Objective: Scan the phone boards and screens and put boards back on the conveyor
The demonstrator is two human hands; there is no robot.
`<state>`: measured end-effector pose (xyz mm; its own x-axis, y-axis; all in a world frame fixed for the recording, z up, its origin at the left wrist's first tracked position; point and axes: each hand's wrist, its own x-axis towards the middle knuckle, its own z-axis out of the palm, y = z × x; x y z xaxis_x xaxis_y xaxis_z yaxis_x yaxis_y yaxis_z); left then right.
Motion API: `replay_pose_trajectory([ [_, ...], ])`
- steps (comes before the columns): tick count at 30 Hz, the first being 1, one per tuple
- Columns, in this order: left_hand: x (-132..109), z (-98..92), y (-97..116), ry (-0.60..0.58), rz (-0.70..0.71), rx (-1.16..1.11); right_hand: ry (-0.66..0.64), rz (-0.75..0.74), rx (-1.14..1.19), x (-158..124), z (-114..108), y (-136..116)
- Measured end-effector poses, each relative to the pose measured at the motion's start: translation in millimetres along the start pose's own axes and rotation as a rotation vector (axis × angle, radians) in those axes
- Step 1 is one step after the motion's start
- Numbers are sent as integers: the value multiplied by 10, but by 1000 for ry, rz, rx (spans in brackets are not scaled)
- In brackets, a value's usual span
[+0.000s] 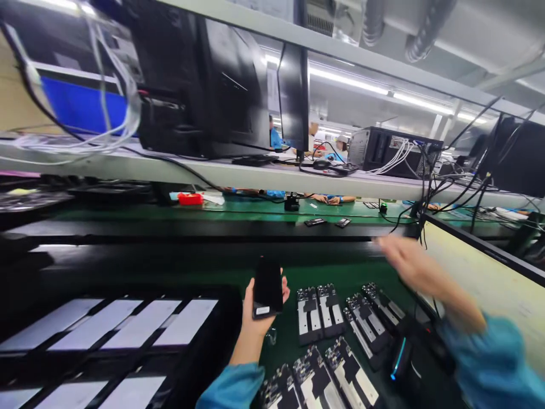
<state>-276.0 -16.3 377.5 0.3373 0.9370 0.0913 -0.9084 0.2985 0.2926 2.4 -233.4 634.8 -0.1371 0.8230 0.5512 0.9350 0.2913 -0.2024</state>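
Note:
My left hand is wrapped round a black phone-shaped slab, which has a small white label at its lower end. The slab stands tilted up, dark face toward me. To its right on the green bench lie several phone frames with exposed circuit boards, in two rough rows. Farther right, my right hand is raised above the bench beside a monitor. Motion smears its fingers, and I see nothing in it. A computer mouse with a blue light rests below that arm.
At the left, a black tray holds several pale rectangular panels. A monitor leans at the right. Above the bench runs a shelf with monitors, a computer case and loose cables. Beyond it, another person's hands rest on a green bench.

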Motion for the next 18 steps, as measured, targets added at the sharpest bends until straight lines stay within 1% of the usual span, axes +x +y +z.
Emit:
replay_pose_trajectory([
  [2,-306,-174,1,-8,-39,-74,147,-11,-188,845,-193,24],
  [3,-415,-238,-7,-4,-47,-96,188,37,-269,1224,-289,57],
  [4,-496,-288,-15,11,-47,-113,195,103,-313,1550,-371,103],
  [5,-553,-323,-24,37,-46,-121,187,131,-317,1813,-434,159],
  [6,-591,-346,-33,69,-40,-123,177,161,-317,2011,-470,223],
  [7,-613,-360,-41,100,-39,-112,160,193,-309,2149,-480,293],
  [9,-629,-366,-56,125,-61,-52,126,238,-289,2284,-440,444],
  [12,-618,-360,-74,92,-106,48,88,266,-266,2303,-376,673],
  [14,-588,-367,-84,96,-117,69,82,273,-255,2293,-395,799],
  [18,-507,-401,-109,204,-150,29,126,303,-239,2318,-519,943],
])
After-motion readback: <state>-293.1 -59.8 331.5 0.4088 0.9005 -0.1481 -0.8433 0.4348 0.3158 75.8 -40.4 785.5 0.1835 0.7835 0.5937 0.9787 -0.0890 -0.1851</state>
